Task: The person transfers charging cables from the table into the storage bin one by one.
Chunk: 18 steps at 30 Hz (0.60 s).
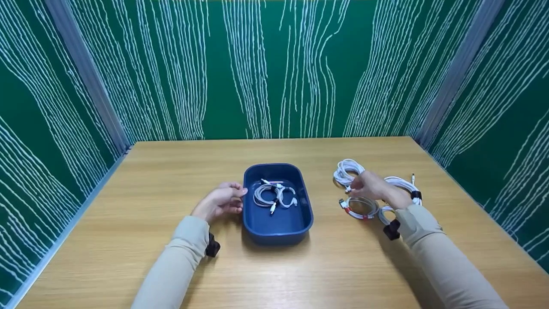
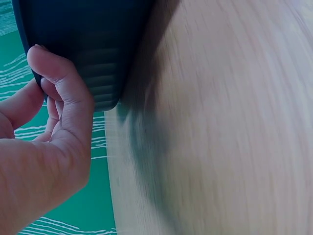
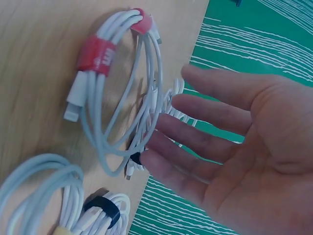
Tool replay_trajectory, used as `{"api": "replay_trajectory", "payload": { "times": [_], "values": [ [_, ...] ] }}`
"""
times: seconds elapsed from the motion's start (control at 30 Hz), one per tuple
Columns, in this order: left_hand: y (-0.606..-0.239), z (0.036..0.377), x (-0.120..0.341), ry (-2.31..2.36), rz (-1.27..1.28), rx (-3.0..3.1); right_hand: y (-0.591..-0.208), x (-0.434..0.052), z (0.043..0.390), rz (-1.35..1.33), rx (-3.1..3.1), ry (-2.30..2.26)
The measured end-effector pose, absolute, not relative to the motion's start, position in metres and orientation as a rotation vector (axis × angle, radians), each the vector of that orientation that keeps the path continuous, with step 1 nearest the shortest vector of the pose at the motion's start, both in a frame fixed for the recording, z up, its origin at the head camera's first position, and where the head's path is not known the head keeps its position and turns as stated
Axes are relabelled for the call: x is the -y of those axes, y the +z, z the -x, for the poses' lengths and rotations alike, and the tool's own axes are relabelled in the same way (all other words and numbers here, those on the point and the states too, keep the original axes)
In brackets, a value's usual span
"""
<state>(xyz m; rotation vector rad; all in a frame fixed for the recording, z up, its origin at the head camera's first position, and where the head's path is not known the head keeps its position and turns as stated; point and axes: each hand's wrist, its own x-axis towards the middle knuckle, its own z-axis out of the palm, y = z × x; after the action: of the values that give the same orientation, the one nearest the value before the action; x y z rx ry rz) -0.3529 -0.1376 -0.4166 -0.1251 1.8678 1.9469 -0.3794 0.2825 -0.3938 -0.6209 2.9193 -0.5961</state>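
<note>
A dark blue tray sits mid-table with coiled white cables inside. My left hand rests against the tray's left wall. In the left wrist view its fingers are loosely curled and touch the ribbed outside of the tray, gripping nothing. To the right, my right hand hovers over several loose cable coils. Its fingers are straight and spread just above a white coil with red ties, also seen in the head view, and hold nothing.
Another white coil lies beyond the right hand, and one with a black tie lies to its right. A coil with a black band lies close by. The wooden table is walled in by green panels.
</note>
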Motion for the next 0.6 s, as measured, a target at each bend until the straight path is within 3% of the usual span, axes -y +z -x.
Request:
{"api": "replay_trajectory", "payload": {
  "times": [0.6],
  "values": [
    [-0.415,0.353,0.139,1.930,0.153,-1.863,-0.407,-0.289,0.377,0.777,-2.927,-0.557]
  ]
}}
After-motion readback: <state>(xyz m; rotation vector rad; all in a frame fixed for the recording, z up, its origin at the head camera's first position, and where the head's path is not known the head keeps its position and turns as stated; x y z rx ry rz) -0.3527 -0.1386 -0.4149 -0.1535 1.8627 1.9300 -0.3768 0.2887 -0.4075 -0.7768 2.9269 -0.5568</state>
